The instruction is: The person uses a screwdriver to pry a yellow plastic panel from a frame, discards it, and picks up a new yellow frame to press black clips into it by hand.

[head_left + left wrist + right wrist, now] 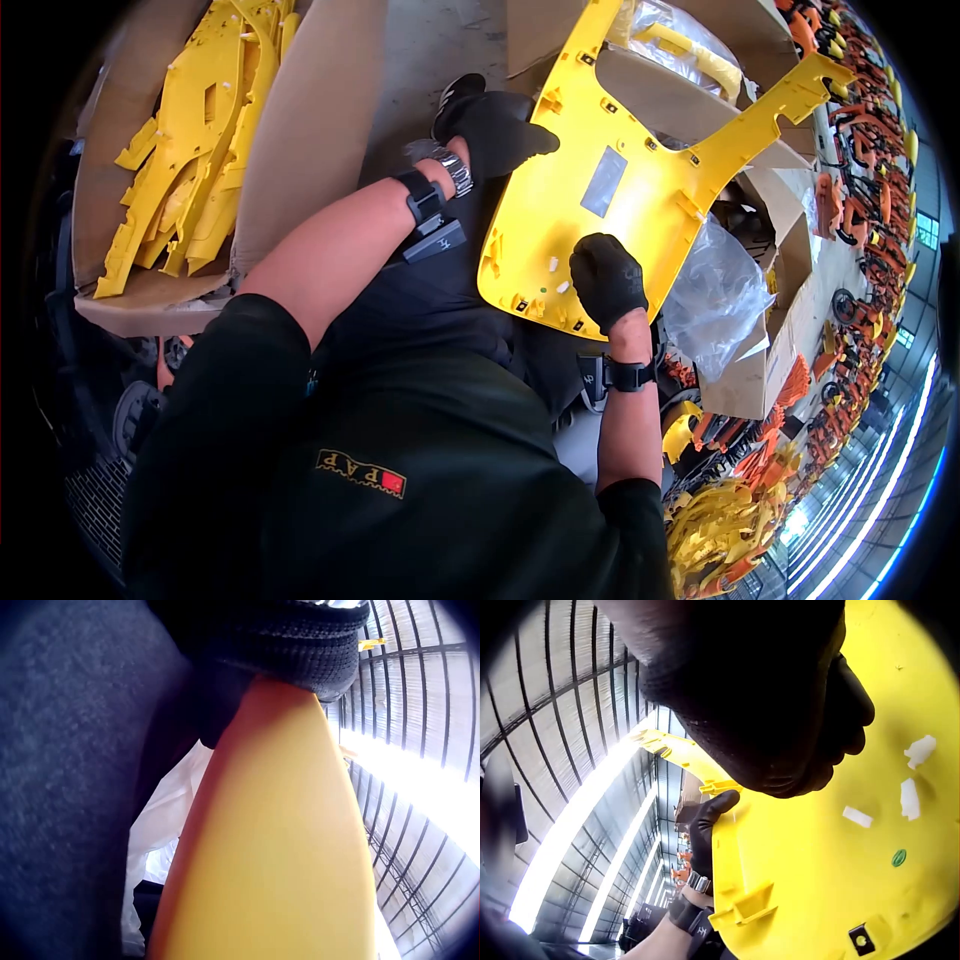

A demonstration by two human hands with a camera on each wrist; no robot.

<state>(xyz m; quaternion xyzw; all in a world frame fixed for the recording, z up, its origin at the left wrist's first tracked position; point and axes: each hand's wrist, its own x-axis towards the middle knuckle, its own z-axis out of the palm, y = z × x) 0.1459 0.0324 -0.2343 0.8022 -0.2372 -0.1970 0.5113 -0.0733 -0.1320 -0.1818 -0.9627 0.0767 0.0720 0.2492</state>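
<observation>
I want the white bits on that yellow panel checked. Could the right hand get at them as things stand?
Probably yes: the right hand is over the yellow panel, close beside the white bits, and nothing visible covers them. Whether it holds something is hidden.

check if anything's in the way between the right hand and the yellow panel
Nothing visible stands between the right hand and the yellow panel. Small white pieces lie on it beside that hand; the left hand grips its edge. What the right hand covers can't be seen.

Smooth, glossy plastic panel [645,215]
</observation>
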